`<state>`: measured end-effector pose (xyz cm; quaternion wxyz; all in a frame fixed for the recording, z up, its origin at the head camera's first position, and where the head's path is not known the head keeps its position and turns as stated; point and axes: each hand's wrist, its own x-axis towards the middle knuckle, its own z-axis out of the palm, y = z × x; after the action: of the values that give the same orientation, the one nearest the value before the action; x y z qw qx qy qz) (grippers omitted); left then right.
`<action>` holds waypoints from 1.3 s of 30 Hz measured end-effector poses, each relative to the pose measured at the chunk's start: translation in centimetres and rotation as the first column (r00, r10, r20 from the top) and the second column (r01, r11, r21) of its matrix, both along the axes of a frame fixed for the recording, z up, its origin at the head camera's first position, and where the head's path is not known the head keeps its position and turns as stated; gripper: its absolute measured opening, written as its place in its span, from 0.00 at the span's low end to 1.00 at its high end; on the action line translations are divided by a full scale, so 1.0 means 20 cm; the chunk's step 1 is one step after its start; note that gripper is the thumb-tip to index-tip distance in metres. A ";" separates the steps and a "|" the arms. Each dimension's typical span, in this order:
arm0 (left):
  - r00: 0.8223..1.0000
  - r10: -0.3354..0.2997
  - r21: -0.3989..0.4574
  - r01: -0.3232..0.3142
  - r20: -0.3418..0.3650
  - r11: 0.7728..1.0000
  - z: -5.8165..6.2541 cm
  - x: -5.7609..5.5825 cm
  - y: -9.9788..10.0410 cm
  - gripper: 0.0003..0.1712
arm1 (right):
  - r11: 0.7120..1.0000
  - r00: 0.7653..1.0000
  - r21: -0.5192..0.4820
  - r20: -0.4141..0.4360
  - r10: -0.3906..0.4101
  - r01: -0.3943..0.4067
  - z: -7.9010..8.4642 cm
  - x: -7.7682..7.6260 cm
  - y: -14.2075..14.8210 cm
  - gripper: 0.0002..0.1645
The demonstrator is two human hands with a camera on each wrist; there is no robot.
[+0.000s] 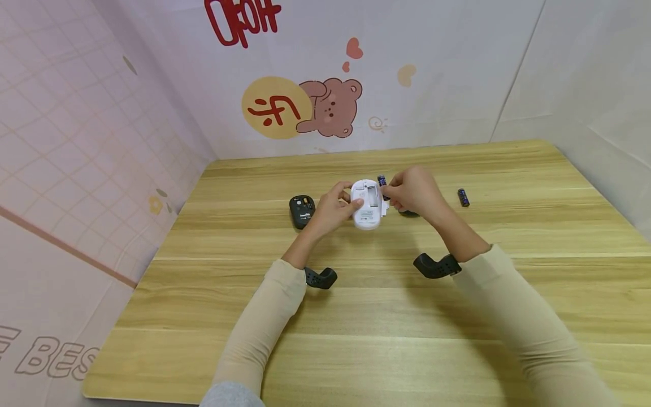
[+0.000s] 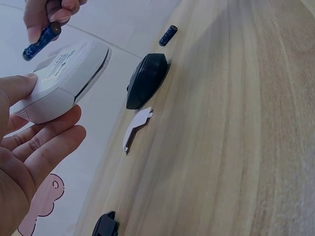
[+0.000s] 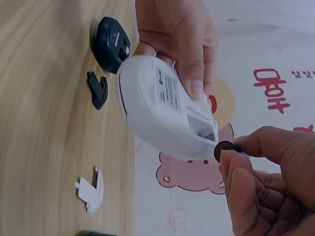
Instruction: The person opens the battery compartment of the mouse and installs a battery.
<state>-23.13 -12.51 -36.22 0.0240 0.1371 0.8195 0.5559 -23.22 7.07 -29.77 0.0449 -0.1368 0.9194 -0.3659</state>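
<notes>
- The white mouse (image 1: pixel 367 219) is held underside up above the worktop (image 1: pixel 366 339), its battery compartment (image 1: pixel 373 196) uncovered and showing no battery inside.
- The left hand (image 1: pixel 333 210) grips it from 9 o'clock, thumb across the underside, fingers spread along the other face. Because that hold is light and one-sided, a firm push from the opposite side could tilt or twist the mouse.
- The right hand (image 1: pixel 414 192), at 3 o'clock, pinches a blue battery (image 1: pixel 382 181) between thumb and fingertips, the gap closed down to the battery's thickness. The battery sits just beside the compartment's edge; whether it touches, I cannot tell.
- A slip of that small pinch could drop the battery, and its round body could then roll away.
- The battery's end markings are not legible, so seating it the wrong way round is a risk.
- The white cover (image 3: pixel 91 192) lies apart on the worktop; its thin tabs could bend or snap if forced on crooked.
- A loose battery (image 1: pixel 463 197) lies farther out at 3 o'clock, where a stray knock from the right forearm could set it rolling.
</notes>
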 end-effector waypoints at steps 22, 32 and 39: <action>0.999 -0.025 -0.125 0.020 -0.038 0.992 -0.01 0.03 0.02 0.28 | 0.992 0.997 0.124 -0.078 0.027 -0.017 -0.05 0.02 -0.09 0.14; 0.999 -0.019 -0.122 0.015 -0.038 0.992 0.00 0.03 0.02 0.28 | 0.984 0.992 0.174 -0.118 0.047 -0.026 -0.05 0.01 -0.09 0.15; 0.999 -0.018 -0.105 0.013 -0.048 0.994 0.00 0.03 0.01 0.27 | 0.983 0.987 0.180 -0.146 0.062 -0.035 -0.04 0.01 -0.08 0.15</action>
<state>-22.52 -12.23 -36.30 0.0155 0.1555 0.8468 0.5085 -23.01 5.50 -30.63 -0.0041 -0.1820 0.9454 -0.2703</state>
